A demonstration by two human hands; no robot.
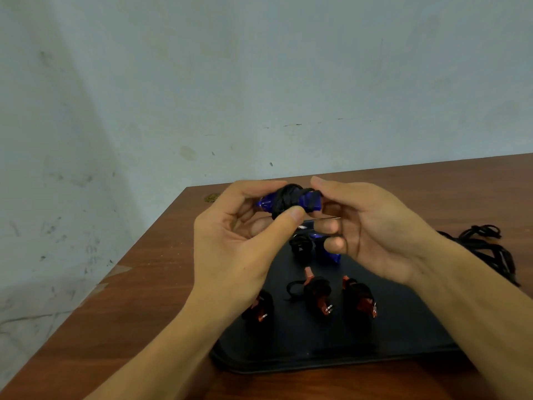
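Blue cord-wrapped clip held mid-air: left grip pinches middle, right grip pinches its end.

There are two blue clips, three red clips, one black mat and one cord heap.

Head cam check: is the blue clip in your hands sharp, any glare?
Head view: dim, even light, no strong glare; the blue clip looks slightly soft, its black cord a detail-less blob; the wrapped red clips nearly vanish against the black mat.
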